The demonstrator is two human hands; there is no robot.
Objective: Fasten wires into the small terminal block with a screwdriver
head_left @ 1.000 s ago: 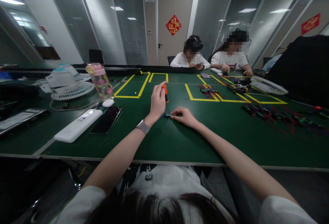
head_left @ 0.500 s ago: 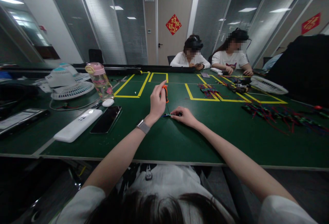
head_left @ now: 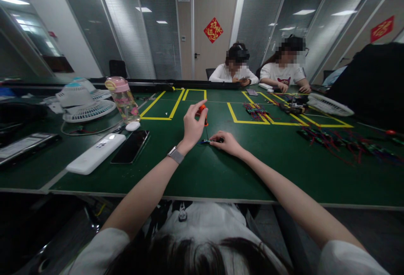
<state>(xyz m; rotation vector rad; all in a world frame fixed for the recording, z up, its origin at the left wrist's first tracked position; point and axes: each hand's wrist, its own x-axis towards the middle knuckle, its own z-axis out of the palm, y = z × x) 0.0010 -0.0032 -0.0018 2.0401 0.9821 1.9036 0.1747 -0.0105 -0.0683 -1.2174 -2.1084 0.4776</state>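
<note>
Shifting grip, my left hand (head_left: 193, 126) clasped the driver (head_left: 203, 109), perhaps mid-turn; my right hand (head_left: 229, 143) pinched the board (head_left: 205, 141) beyond the bench (head_left: 202, 178)'s near edge.

the left hand (head_left: 194, 123) partly hides the orange screwdriver (head_left: 206, 122), the right hand (head_left: 226, 142) covers part of the small circuit board (head_left: 205, 141), whose details are too tiny to make out, the wire bundle (head_left: 350, 143) is blurred, and the flat device (head_left: 22, 146) and black bulk (head_left: 372, 85) run past the left and right edges.
</note>
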